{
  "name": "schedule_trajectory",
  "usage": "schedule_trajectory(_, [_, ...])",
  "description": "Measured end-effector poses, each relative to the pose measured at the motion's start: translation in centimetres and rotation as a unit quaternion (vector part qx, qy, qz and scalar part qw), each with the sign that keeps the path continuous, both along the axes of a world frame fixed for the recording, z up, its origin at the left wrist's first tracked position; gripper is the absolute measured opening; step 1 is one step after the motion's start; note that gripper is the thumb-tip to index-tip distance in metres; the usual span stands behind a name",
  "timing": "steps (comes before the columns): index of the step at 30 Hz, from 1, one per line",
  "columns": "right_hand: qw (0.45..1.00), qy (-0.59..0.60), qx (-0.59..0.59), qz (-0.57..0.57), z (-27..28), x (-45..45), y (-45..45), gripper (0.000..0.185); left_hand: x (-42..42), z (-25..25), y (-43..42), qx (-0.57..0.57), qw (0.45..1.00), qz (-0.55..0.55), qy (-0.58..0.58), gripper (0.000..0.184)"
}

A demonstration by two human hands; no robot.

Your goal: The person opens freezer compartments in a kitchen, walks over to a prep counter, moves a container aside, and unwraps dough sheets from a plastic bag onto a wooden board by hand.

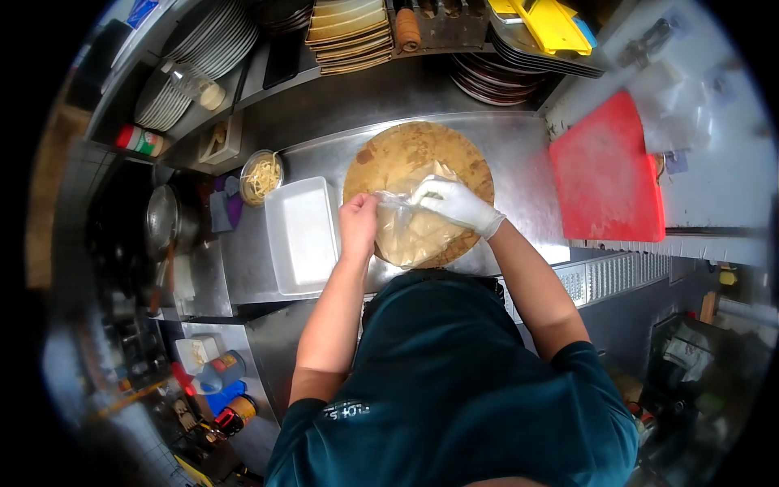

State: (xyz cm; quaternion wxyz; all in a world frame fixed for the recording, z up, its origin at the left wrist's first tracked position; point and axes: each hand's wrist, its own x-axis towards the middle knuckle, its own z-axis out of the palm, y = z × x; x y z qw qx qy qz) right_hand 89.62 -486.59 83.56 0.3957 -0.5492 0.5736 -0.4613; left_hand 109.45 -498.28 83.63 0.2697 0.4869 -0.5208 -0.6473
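Observation:
A clear plastic bag [414, 235] with pale, flat food pieces in it lies on a round wooden chopping board [422, 138]. My left hand [359, 221], bare, is closed on the bag's edge at its upper left. Over the top of the bag is my right hand [456, 203] in a white glove, its fingers bent and pinching the plastic near the opening. Some pale pieces show above the gloved fingers. What exactly the food is, I cannot make out. Left of the board, close to my left forearm, sits a white rectangular tray [302, 235].
Behind the tray stands a bowl of pale strips [263, 178]. A red cutting board [604, 174] leans at the right wall. The shelf above carries stacked white plates [219, 40], rectangular dishes [349, 32] and a yellow slicer [552, 28]. A pan [162, 213] is at far left.

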Motion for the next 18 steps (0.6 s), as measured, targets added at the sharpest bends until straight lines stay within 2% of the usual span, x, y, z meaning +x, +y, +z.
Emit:
schedule_trajectory(4, [0.998,0.028,-0.047,0.036,-1.4,-0.6,1.1,0.019,0.2,0.2,0.0,0.056,0.997,0.045,0.012,0.023])
schedule_trajectory(7, [0.998,0.034,-0.037,0.03,-1.8,-1.3,1.6,0.017,1.0,0.1,0.0,0.081,0.995,0.054,0.032,0.023])
schedule_trajectory(9, [0.997,0.028,-0.071,-0.02,-1.6,-1.0,1.8,0.019,1.4,-0.2,0.5,0.083,0.994,0.054,0.039,0.022])
schedule_trajectory(10, [0.995,0.025,-0.087,-0.044,-1.4,-0.8,1.7,0.021,1.4,-0.5,1.0,0.041,0.998,0.031,0.038,0.02])
schedule_trajectory(12, [0.98,-0.127,-0.097,-0.116,-1.2,0.3,1.7,0.027,1.2,-1.2,2.2,-0.044,0.998,-0.014,0.037,0.018])
schedule_trajectory(13, [0.963,-0.202,-0.1,-0.15,-1.2,0.9,1.7,0.03,1.5,-2.4,1.9,-0.136,0.987,-0.08,-0.013,0.022])
schedule_trajectory(14, [0.96,-0.165,-0.108,-0.197,-1.2,1.5,1.6,0.029,1.8,-3.5,1.8,-0.206,0.97,-0.113,-0.054,0.025])
schedule_trajectory(16, [0.946,-0.088,-0.125,-0.285,-1.8,2.3,1.5,0.03,1.7,-2.7,2.1,-0.341,0.914,-0.172,-0.133,0.033])
schedule_trajectory(18, [0.944,0.023,-0.085,-0.319,-2.3,2.4,1.9,0.03,1.3,-2.1,2.3,-0.349,0.911,-0.166,-0.142,0.039])
